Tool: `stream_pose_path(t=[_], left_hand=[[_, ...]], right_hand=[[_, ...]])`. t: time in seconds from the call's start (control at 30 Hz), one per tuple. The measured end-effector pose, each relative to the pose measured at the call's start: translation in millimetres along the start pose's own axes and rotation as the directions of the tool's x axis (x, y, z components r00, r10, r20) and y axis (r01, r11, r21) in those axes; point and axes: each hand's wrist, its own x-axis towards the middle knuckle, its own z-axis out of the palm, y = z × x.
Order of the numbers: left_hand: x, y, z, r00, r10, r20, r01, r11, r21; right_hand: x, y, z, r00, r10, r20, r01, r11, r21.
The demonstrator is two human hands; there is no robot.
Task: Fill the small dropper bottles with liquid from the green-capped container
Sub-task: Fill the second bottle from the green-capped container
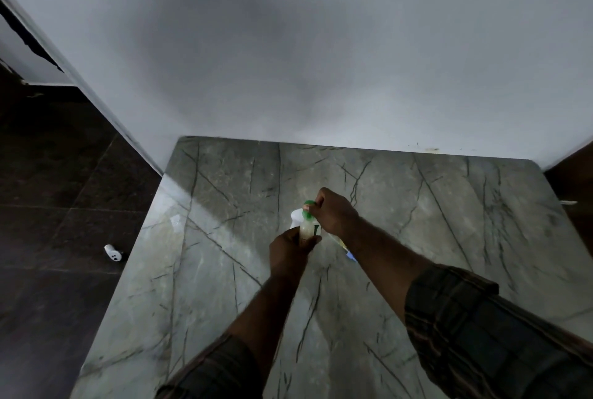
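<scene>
Over a marble tabletop point(224, 238), L hand point(288, 252) fingers grasp container point(306, 230); R hand point(333, 211) fingers pinch its green cap point(308, 207).

The wall point(288, 61) bounds the counter's point(449, 206) far edge. Bare surface lies either side of the left hand point(288, 251) and right hand point(333, 212). Obstacles: a white object point(296, 216) just behind them, a packet point(346, 246) beneath the right forearm.

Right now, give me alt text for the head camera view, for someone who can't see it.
The left hand grips a pale container while the right hand pinches its green cap, above a grey veined marble table. A small white object lies on the dark floor at left.
</scene>
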Motion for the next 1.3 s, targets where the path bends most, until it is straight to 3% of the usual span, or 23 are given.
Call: stream_pose_path(t=[1.3], left_hand=[[-1, -1, 0, 1.0, 0.023, 0.007, -0.023, 1.0, -0.001]], right_hand=[[1, -2, 3, 0.999, -0.019, -0.035, 0.02, 0.999, 0.027]])
